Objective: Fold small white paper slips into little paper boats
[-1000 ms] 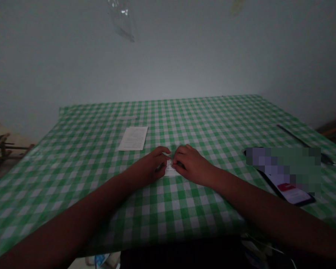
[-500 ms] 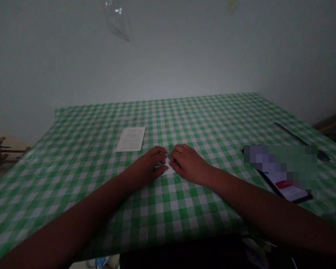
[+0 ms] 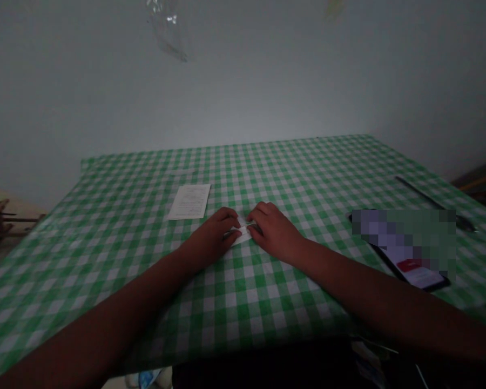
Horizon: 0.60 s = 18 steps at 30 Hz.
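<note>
Folded white paper (image 3: 241,234) lies on the green-checked surface (image 3: 308,178), pinched at either end by the fingertips of the left hand (image 3: 213,239) and right hand (image 3: 274,233), near a printed sheet (image 3: 189,201).

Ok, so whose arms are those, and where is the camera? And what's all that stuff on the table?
There is no machine here. The arms belong to a person who wears a camera on the head, so the picture looks forward and down, just as that person sees it. The left hand and the right hand meet in the middle of a table covered with a green and white checked cloth. Between their fingertips they hold a small white paper, low against the cloth. It looks folded, but the light is too dim to be sure. Just beyond the left hand lies a printed sheet, flat and untouched. On the right lies a phone with its screen lit, partly blurred out. Farther back lies a thin dark stick; I cannot tell what it is.
</note>
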Motion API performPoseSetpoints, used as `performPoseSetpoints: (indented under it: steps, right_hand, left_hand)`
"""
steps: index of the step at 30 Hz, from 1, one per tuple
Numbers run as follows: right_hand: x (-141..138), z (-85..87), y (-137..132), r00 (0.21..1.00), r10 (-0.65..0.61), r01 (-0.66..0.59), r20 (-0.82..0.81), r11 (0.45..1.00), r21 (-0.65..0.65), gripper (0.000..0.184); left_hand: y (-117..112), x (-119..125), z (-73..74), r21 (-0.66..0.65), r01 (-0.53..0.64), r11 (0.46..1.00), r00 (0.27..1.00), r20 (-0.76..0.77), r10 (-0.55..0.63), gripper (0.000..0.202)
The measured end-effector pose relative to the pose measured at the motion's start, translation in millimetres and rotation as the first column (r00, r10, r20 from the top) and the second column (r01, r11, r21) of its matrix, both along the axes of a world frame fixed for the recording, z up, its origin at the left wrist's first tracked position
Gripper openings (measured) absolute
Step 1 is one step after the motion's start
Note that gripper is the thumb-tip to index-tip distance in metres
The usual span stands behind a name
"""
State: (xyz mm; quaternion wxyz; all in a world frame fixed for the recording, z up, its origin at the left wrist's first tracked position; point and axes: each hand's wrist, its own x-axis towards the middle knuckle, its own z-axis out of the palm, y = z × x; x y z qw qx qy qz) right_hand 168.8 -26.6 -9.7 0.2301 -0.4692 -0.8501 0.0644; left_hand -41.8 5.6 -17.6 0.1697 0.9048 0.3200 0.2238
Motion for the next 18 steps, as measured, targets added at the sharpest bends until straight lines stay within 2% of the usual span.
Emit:
performPoseSetpoints:
  steps: [5, 10, 18]
  right_hand:
    - [-4.0, 7.0, -10.8, 0.99, 0.046, -0.046, 0.135, 0.999, -0.002, 0.026]
    - [-5.2, 5.2, -16.5, 0.979, 0.032, -0.023, 0.203, 0.999, -0.047, 0.038]
    - [4.4, 9.6, -20.5, 0.957, -0.041, 0.063, 0.285, 0.996, -0.066, 0.043]
  left_hand:
    - [1.1, 0.6, 0.1, 0.037, -0.096, 0.995, 0.995, 0.012, 0.096, 0.01]
    - [2.4, 0.5, -1.8, 0.035, -0.111, 0.993, 0.993, 0.049, 0.109, 0.007]
    - [2.9, -0.9, -2.1, 0.01, -0.101, 0.995, 0.994, 0.045, 0.1, 0.01]
